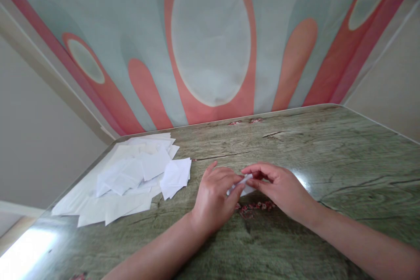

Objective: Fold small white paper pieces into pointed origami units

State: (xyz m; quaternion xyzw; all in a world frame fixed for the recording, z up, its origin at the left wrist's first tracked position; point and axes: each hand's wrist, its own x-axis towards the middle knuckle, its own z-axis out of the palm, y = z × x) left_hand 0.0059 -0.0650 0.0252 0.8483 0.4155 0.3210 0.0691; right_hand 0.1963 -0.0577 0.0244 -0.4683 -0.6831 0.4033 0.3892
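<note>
Between my two hands, just above or on the table, is a small piece of white paper [248, 190] that looks folded. My left hand [216, 194] pinches its left side between thumb and fingers. From the other side, my right hand [274, 183] grips the paper's upper right corner with thumb and index finger. The fingers cover part of the paper, so its full shape is hidden. Left of my left hand lies a small stack of white paper squares [176, 177].
A wide, spread pile of white paper sheets [88, 201] with smaller pieces on top covers the table's left side. The wood-patterned table [344, 162] reaches a wall hanging [210, 116] with coral and grey-green shapes at its back edge. Light glares on the front left corner.
</note>
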